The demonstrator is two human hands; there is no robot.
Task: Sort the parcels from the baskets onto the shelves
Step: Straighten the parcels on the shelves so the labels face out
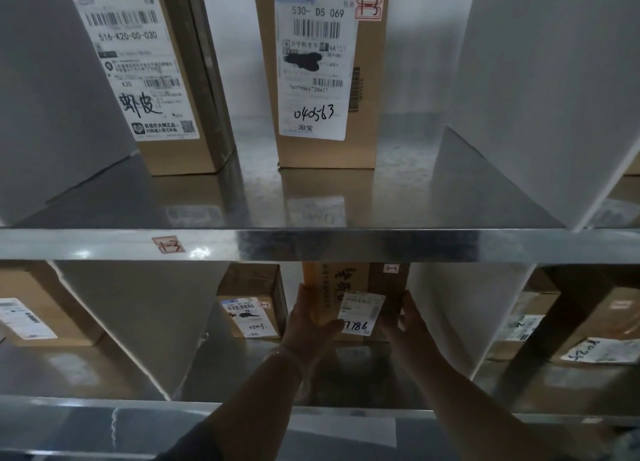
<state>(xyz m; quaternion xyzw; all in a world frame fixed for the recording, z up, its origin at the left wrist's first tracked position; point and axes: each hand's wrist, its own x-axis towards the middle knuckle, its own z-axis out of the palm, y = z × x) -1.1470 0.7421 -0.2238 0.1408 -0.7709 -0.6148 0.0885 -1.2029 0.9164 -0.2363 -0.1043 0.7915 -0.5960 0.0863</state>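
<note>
While the tall brown-and-orange printed cardboard parcel [356, 284] stands on the lower steel shelf [225, 374], the left hand [308, 318] and right hand [410, 318] each wrapping a side edge, it looks rigid and fairly light; opposite side walls give the surest hold.

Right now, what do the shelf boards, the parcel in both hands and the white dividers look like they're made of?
Shelf board: likely galvanised or stainless sheet metal, glossy; it mirrors the boxes. Parcel held by left hand and right hand: printed cardboard, matte, with a paper label. Dividers: smooth white panel, plastic or painted metal, unclear.
</note>
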